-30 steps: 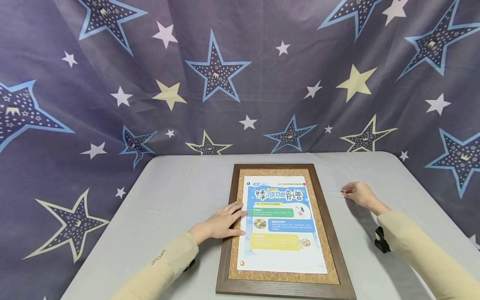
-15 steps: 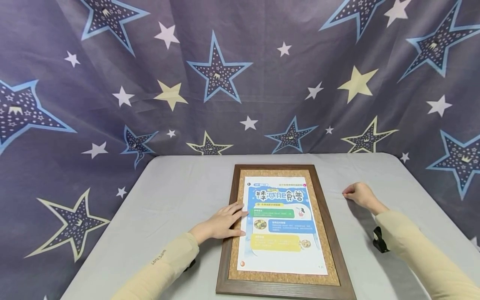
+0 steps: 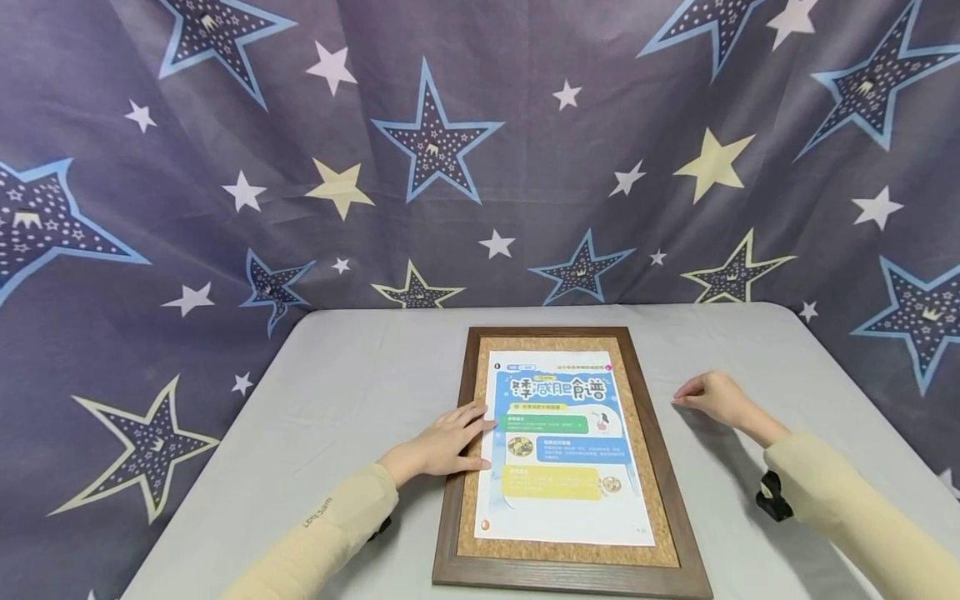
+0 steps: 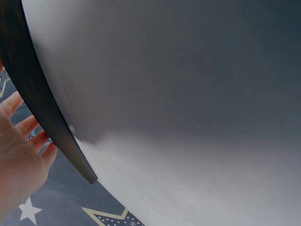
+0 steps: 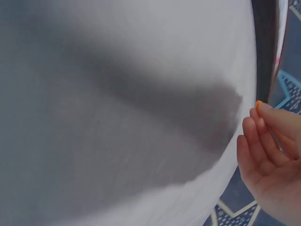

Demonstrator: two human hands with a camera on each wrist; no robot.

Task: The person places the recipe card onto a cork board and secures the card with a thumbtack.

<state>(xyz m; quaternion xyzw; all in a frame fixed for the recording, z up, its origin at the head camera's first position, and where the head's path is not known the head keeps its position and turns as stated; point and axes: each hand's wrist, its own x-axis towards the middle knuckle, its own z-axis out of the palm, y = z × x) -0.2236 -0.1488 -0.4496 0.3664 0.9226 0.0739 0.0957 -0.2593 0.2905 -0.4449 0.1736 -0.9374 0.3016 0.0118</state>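
Note:
A sheet of printed paper (image 3: 562,521) with blue, green and yellow blocks lies on a cork board (image 3: 570,556) in a dark brown wooden frame (image 3: 570,575). My left hand (image 3: 442,446) rests across the frame's left side with spread fingers, fingertips on the paper's left edge. In the left wrist view that hand (image 4: 21,150) shows behind the dark frame edge. To the right of the board, my right hand (image 3: 716,398) pinches a small orange pushpin (image 5: 258,104) between thumb and forefinger, mostly hidden by the fingertips. Its other fingers are loosely curled.
A pale grey cloth covers the table (image 3: 322,392). Behind it hangs a purple-grey curtain (image 3: 525,167) with star prints. Black wrist mounts, such as the right camera mount (image 3: 774,497), sit under both cream sleeves.
Small coloured bits showed at my right fingertips a second ago. The right hand has since shifted slightly left, nearer the board. My left hand has stayed on the frame.

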